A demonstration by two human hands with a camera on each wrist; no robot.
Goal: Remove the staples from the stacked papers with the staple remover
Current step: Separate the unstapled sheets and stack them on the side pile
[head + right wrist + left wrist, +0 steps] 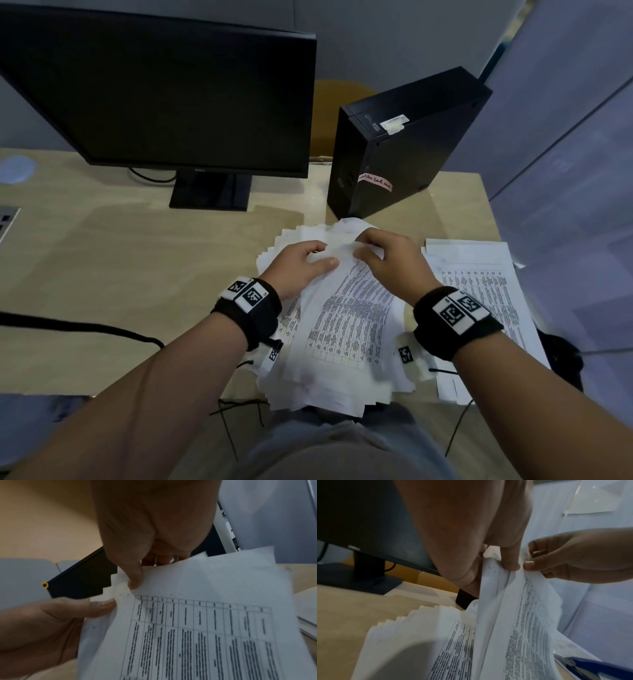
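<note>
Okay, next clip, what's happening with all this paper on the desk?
A person at a desk is pinching the top corner of printed sheets with both hands: the left hand and the right hand pinch it side by side, above a fanned stack of papers. A second pile lies to the right. No staple remover is in either hand; a blue-handled tool lies beside the papers.

Pale wooden desk [102,274] against a grey wall [376,34], dimly lit.
</note>
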